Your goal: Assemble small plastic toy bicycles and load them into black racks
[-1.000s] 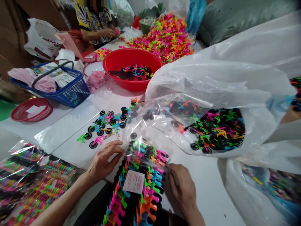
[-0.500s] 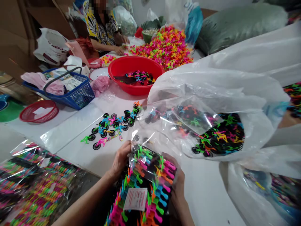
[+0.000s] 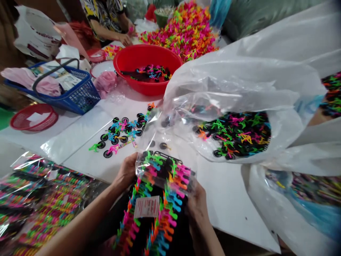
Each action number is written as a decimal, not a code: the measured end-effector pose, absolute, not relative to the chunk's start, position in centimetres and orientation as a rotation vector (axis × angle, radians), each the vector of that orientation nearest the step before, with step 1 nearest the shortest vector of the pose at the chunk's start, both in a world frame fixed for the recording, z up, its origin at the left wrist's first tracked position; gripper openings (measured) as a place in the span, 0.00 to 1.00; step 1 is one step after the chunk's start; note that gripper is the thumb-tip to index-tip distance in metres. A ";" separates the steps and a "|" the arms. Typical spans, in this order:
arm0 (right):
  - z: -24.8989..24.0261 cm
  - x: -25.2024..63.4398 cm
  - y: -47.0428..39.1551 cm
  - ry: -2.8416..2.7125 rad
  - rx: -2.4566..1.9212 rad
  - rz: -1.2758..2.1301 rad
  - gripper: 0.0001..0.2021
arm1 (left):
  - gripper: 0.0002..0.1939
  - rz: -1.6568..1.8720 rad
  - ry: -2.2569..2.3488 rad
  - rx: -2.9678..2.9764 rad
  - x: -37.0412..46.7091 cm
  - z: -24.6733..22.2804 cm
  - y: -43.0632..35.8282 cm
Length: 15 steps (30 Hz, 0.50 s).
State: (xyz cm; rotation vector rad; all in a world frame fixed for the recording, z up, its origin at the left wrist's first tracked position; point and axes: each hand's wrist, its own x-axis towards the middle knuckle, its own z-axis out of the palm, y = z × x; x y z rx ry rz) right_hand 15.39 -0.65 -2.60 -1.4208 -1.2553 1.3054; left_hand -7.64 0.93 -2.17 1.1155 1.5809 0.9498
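My left hand (image 3: 126, 173) is closed on the left edge of a clear plastic bag (image 3: 152, 125), its fingertips partly hidden. On the opposite side my right hand (image 3: 197, 203) grips the bag and the bundle's side; the plastic hides some of its fingers. The bag covers the far end of a bundle of toy bicycles (image 3: 170, 224), packed in rows with bright pink, green, orange and blue parts showing. A white printed label (image 3: 147, 207) lies on top of the bundle. Beyond my left hand, loose toy bicycles (image 3: 124, 137) with black wheels lie on the white table (image 3: 80, 149).
A red basin (image 3: 149, 87) stands behind the loose bicycles, with a blue basket (image 3: 82, 92) to its left. A large white sack (image 3: 239, 76) spills more bicycles on the right. Filled packs (image 3: 50, 213) lie lower left. Across the table, a person's hands work beside a colourful heap (image 3: 189, 30).
The view has tilted down and shifted a little. The bag and bundle have stayed between my hands, the clear plastic lying lower over the far end; more of the sack's contents show.
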 end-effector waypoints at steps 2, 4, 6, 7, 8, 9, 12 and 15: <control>-2.9 15.7 -2.1 -1.424 -1.346 1.283 0.08 | 0.08 0.913 1.534 1.025 -8.0 -2.2 -0.4; -3.0 16.0 -2.9 -1.520 -1.296 1.237 0.11 | 0.09 0.890 1.469 0.928 -8.2 -2.4 -1.1; -2.9 16.4 -3.1 -1.588 -1.303 1.198 0.12 | 0.09 0.815 1.410 0.944 -8.5 -2.5 -1.5; -2.8 16.7 -3.2 -1.619 -1.326 1.187 0.11 | 0.09 0.746 1.385 0.995 -8.7 -2.5 -1.7; -2.7 17.0 -3.3 -1.637 -1.365 1.175 0.10 | 0.09 0.666 1.364 1.060 -9.0 -2.3 -1.9; -2.5 17.2 -3.4 -1.633 -1.414 1.160 0.08 | 0.09 0.595 1.359 1.131 -9.4 -2.2 -2.0; -1.7 17.6 -3.7 -1.521 -1.581 1.077 0.09 | 0.10 0.609 1.520 1.325 -10.1 -1.5 -2.7; -0.9 17.1 -3.4 -1.523 -1.648 0.841 0.15 | 0.11 0.908 1.724 1.433 -9.7 -1.2 -3.4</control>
